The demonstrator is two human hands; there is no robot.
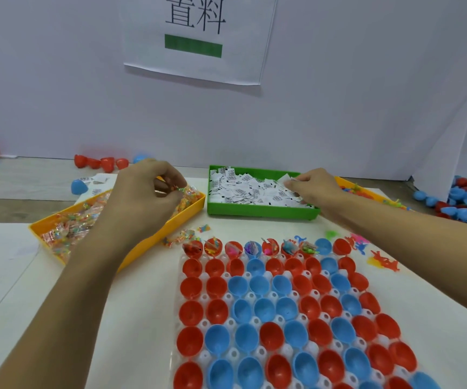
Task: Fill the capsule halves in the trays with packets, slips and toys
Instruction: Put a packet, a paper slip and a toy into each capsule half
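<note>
Red and blue capsule halves sit open side up in a white tray; seven in the far row hold contents, the rest look empty. Clear packets with colourful pieces fill a yellow bin. White printed slips fill a green bin. Small toys lie loose just right of the tray.
</note>
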